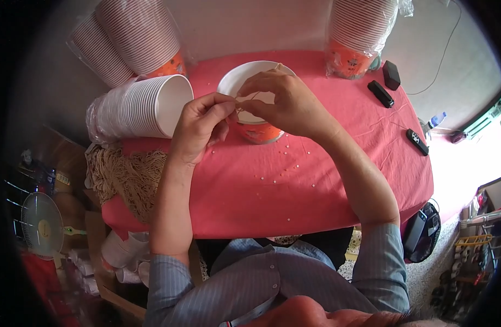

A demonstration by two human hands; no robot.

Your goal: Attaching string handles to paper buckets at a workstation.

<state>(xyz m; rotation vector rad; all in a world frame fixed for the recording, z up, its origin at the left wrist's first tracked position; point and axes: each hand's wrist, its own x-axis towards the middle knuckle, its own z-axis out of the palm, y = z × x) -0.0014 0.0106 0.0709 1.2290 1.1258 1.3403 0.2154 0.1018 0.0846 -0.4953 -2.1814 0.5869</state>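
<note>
A paper bucket (258, 132), white inside and orange outside, stands upright towards the back of the table. Over its near rim my two hands meet. My left hand (202, 122) pinches a thin tan string (254, 96) between thumb and forefinger. The right hand (287, 103) is bent above the bucket's opening, its thumb and fingertips closed on the same string. A small tan bit shows at the bucket's far rim, beside my right knuckles. How the string runs between my fingertips is partly hidden.
A heap of tan strings (131, 177) lies at the table's left edge. Beside it a wrapped stack of white buckets (136, 109) lies on its side. More wrapped stacks (139, 32) stand behind. Small pale dots dot the red cloth (261, 201). Black devices (380, 94) lie at right.
</note>
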